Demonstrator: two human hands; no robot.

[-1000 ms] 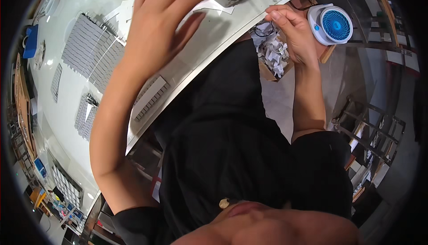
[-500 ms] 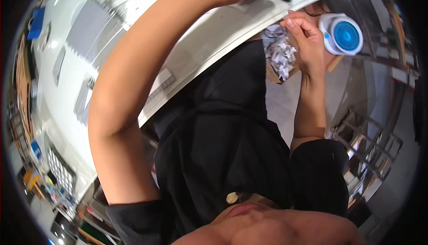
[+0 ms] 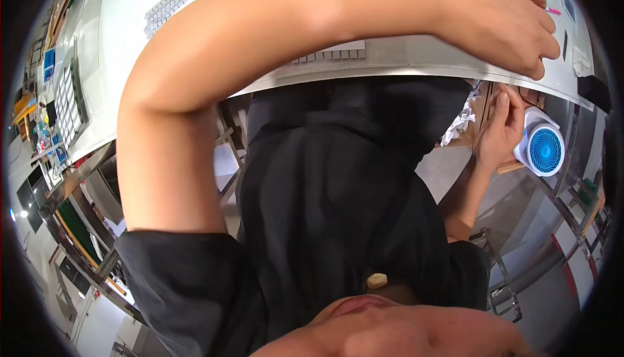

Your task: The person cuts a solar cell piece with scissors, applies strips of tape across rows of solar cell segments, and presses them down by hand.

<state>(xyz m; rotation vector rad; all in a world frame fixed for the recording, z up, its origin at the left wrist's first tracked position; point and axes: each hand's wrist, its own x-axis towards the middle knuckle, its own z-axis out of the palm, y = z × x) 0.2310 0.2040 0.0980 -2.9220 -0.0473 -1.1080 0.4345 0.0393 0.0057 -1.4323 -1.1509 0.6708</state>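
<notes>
My left arm reaches across the white table to its right side. There my left hand is closed low over the tabletop, its fingers curled. A thin pink tip shows beside its knuckles; whether the fingers hold it is hidden. My right hand is just below the table's front edge, thumb and fingers drawn together. What lies between them, if anything, cannot be made out. Rows of small pale grey strips lie at the back left, and more strips lie under my left forearm.
Beneath the table edge, white paper scraps fill a cardboard box beside my right hand. A white fan with blue blades stands to its right. At the far left is a white grid panel. A black object sits at the table's right corner.
The view has turned, so the table edge lies more level. My left hand has come farther into view at the right. The black-handled scissors seen earlier are out of sight.
</notes>
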